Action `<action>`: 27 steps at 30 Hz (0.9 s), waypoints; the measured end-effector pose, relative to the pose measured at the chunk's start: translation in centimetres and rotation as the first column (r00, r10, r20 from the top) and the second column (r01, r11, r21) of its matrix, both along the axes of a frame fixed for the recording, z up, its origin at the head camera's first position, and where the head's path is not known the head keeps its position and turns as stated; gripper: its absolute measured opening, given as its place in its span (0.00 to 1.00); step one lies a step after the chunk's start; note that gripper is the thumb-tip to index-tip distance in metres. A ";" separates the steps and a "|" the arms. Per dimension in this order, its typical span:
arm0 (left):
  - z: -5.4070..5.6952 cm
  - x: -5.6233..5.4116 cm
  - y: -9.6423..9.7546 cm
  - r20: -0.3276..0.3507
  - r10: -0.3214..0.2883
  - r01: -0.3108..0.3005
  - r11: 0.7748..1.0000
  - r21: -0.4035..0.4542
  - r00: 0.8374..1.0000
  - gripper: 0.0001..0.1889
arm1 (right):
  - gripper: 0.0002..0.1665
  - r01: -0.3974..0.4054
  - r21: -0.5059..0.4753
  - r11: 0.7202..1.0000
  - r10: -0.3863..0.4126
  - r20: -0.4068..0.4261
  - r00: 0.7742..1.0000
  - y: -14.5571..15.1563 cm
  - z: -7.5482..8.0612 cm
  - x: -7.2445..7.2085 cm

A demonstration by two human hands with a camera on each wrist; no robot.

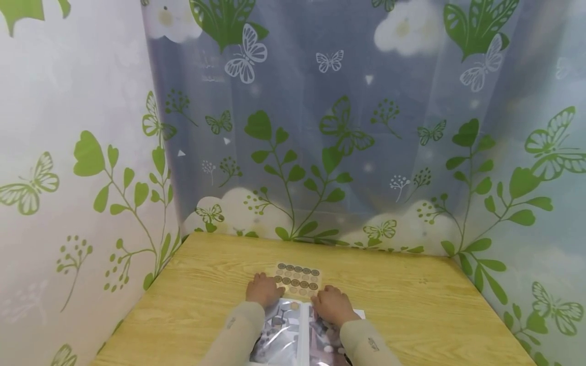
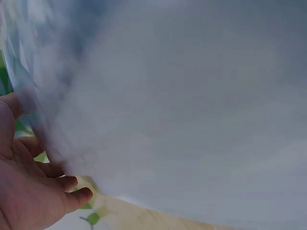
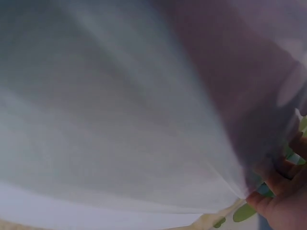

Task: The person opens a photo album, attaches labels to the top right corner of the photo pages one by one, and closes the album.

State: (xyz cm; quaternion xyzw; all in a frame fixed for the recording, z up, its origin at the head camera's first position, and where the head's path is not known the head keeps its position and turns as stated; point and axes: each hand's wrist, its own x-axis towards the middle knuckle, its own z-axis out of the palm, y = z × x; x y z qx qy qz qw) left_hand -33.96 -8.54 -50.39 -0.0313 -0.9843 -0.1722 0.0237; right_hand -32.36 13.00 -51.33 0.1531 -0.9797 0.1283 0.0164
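Note:
What looks like an open album with shiny clear plastic pages and a white strip down its middle lies at the table's near side. The left hand grips its far left edge, and the right hand its far right edge. In the left wrist view, the thumb and fingers of the left hand are at the rim of a blurred pale sheet. The right wrist view shows the right hand at the corner of a similar sheet. Just beyond the album lies a sheet of round stickers.
The wooden table extends on both sides of the arms. A curtain with green leaves and butterflies hangs behind it, and similar printed panels stand at left and right.

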 end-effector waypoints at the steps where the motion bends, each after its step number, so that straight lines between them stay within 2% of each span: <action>1: 0.1 0.0 0.1 0.005 -0.007 0.007 1.000 0.007 1.000 0.26 | 0.23 -0.001 0.005 1.000 0.001 0.001 1.000 0.0 0.0 0.0; 5: 0.1 0.2 0.5 -0.002 -0.020 0.020 1.000 0.022 1.000 0.24 | 0.23 0.009 -0.005 1.000 -0.009 -0.019 1.000 0.1 0.0 0.2; 9: -0.1 0.2 0.3 -0.025 0.004 -0.004 1.000 -0.013 1.000 0.23 | 0.24 0.034 -0.002 0.999 -0.034 -0.032 0.999 0.3 0.2 0.6; 13: -0.2 0.6 0.2 -0.018 0.008 -0.009 1.000 -0.027 1.000 0.23 | 0.23 0.042 -0.009 0.999 -0.042 -0.013 0.999 0.4 0.3 1.2; 18: -0.1 1.1 0.2 0.002 -0.010 0.010 1.000 0.012 1.000 0.22 | 0.24 0.049 -0.023 0.999 -0.049 0.018 0.999 0.5 0.4 1.5; 24: 0.5 1.2 0.4 0.028 -0.026 0.025 0.998 0.051 0.999 0.25 | 0.24 0.032 0.003 0.999 -0.032 0.004 0.999 0.8 0.2 1.1; 27: 0.8 1.0 0.6 0.062 -0.058 0.050 0.992 0.117 0.996 0.28 | 0.24 0.027 0.009 1.000 -0.027 0.002 1.000 0.8 0.2 1.0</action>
